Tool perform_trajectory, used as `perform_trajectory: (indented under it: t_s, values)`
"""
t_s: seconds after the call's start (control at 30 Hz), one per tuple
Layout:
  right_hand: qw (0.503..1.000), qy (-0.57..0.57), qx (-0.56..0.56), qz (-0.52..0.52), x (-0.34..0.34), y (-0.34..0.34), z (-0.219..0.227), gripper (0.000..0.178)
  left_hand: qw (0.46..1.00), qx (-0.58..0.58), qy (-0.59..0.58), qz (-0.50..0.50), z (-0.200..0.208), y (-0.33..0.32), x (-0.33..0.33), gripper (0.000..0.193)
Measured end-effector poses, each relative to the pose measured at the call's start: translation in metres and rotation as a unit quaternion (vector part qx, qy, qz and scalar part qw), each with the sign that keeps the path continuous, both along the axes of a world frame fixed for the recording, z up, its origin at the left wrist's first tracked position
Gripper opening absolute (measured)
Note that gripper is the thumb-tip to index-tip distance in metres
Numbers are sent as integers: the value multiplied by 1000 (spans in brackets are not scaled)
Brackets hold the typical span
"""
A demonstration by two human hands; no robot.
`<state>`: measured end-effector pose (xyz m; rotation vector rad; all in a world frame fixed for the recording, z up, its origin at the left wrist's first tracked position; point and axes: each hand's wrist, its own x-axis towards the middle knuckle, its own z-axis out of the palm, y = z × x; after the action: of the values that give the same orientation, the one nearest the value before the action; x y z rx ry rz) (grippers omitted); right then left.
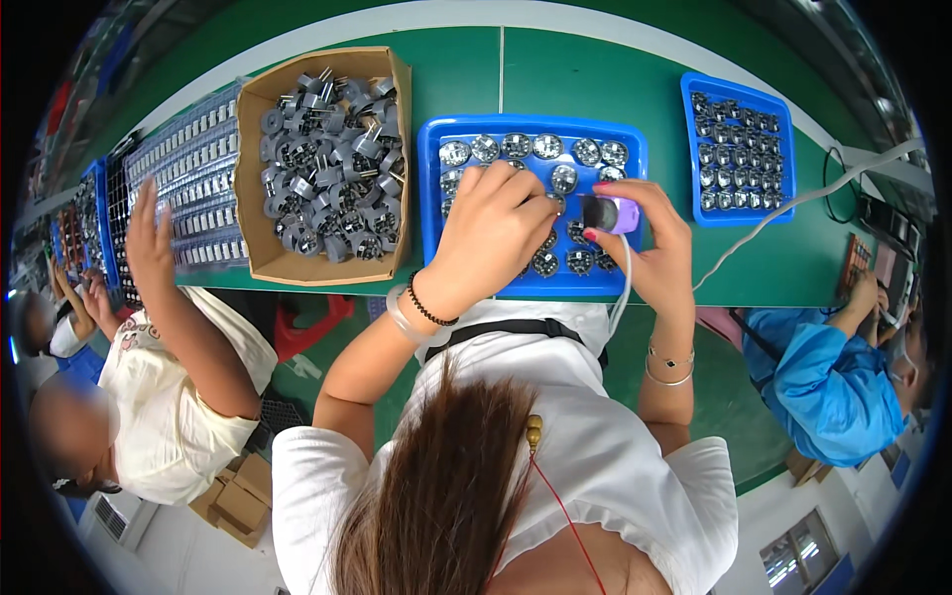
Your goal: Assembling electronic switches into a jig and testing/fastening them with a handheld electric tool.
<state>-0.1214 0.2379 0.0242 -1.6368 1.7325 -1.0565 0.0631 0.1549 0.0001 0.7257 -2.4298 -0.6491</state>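
Observation:
A blue tray (433, 213) in front of me holds several round metallic parts with small circuit boards (546, 146). My left hand (496, 233) reaches over the tray's middle, fingers bent and drawn together at a round part; whatever they grip is hidden beneath them. In my right hand (659, 243), thumb and fingers are closed round a small purple and dark grey piece (622, 215) with a white cable (624, 283) hanging from it. That piece is over the tray's right side, its dark end turned toward my left fingertips.
Left of the tray stands a cardboard box (244, 188) full of grey plug parts (342, 169). Beyond it lie clear trays of white parts (198, 149). A second blue tray (788, 164) sits at right, near a white cable (783, 210). Co-workers (188, 387) (823, 377) flank me.

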Motion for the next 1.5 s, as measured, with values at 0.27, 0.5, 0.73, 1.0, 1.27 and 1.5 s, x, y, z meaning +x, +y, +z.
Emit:
perform_trajectory:
  t_s: [0.27,0.5,0.73,1.0,1.27,1.5]
  values:
    - [999,46,8,-11,8,-8,-8,39,1000,8,5,15,-4,0,3,13]
    - [999,51,4,-13,6,-8,-12,40,999,-11,13,37,-2,0,-2,15]
    - [998,55,-31,-14,5,2,-17,41,996,-58,-49,40,-4,2,-5,11]
    - [995,-52,-66,-57,-15,10,-7,49,995,-75,-54,23,-6,4,-8,12]
    - [997,-15,-6,-81,-7,5,18,20,997,-55,-34,30,-9,6,-9,13]
    - [956,283,61,-41,20,-29,12,23,997,-61,-28,28,-9,9,-8,14]
